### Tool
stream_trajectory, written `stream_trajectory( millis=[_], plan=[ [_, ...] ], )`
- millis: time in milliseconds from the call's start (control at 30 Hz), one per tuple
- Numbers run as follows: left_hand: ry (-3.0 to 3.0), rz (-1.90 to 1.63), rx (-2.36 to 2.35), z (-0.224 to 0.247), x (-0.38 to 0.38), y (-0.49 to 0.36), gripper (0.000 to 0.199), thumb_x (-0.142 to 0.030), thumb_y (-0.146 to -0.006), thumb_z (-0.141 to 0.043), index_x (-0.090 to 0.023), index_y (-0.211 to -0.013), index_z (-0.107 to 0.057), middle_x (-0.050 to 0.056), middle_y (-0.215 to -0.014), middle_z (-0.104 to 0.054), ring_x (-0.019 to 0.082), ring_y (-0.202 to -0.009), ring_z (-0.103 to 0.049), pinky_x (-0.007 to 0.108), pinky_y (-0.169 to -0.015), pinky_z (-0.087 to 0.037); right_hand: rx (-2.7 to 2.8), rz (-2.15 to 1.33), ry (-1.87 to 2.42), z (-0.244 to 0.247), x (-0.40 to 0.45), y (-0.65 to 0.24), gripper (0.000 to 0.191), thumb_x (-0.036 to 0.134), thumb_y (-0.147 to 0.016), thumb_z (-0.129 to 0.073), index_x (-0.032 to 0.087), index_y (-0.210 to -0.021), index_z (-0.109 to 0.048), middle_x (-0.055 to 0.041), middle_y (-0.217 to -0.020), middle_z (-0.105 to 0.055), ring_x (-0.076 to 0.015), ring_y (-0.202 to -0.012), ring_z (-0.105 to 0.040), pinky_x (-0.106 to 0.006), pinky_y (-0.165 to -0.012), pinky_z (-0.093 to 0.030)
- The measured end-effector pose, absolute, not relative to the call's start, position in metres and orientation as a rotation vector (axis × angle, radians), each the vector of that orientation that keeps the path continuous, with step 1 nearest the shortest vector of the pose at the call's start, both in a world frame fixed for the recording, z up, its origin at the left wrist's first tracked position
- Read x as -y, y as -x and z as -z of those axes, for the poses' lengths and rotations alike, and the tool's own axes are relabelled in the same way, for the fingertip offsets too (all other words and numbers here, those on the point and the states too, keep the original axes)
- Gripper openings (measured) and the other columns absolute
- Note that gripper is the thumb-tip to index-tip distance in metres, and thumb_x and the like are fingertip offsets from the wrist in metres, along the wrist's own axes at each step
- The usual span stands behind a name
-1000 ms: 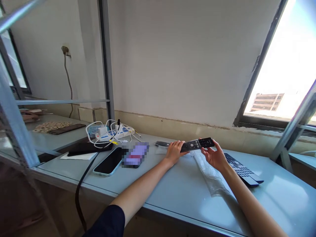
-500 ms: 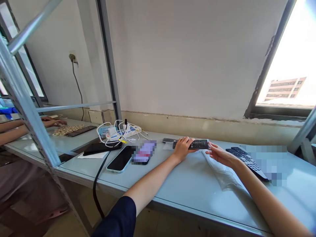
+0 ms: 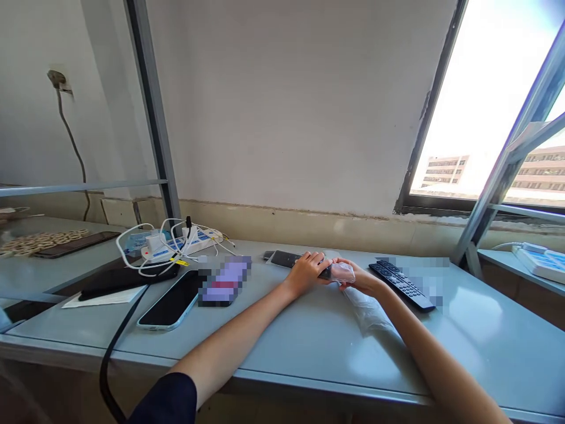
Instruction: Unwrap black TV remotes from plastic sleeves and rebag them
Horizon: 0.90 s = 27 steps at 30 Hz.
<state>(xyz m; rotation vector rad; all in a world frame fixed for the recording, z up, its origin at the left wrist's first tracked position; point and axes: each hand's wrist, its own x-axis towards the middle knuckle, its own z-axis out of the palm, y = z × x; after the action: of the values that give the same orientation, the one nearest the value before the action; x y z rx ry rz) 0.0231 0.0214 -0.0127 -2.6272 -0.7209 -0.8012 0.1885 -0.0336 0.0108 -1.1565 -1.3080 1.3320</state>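
Observation:
A dark remote control in clear plastic lies slantwise under my hands, close to the tabletop. My left hand is closed over its middle, knuckles up. At its right end my right hand is closed round the remote and its bunched clear wrapping; some of its fingers are hidden behind the plastic. An empty-looking clear plastic sleeve lies on the table below my right hand. To the right rests a black remote with many buttons, touched by neither hand.
On the grey table to my left lie a pale-cased phone, a phone with a lit, blurred screen and a black pouch. Behind them are tangled white cables and a power strip. Metal posts frame both sides.
The view has swung to the right. The held remote has turned to a slant, and my right hand has gone from loosely touching its end to gripping it with the plastic.

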Motion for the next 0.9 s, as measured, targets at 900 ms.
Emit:
stream_trajectory(
  millis=[900],
  plan=[
    [2.608,0.48,0.928,0.005,0.001,-0.028,0.03,-0.031,-0.089,-0.049,-0.013,-0.11,-0.061,0.01,-0.104,-0.067,0.023,-0.097,-0.06,0.035,-0.087,-0.039,1.09,-0.666,1.394,-0.014,0.024,-0.199,0.021,0.032,-0.061,-0.069,0.019,-0.075,-0.059,0.0076,-0.049,-0.048,-0.0066,-0.041,-0.043,-0.02,-0.042,-0.041]
  ],
)
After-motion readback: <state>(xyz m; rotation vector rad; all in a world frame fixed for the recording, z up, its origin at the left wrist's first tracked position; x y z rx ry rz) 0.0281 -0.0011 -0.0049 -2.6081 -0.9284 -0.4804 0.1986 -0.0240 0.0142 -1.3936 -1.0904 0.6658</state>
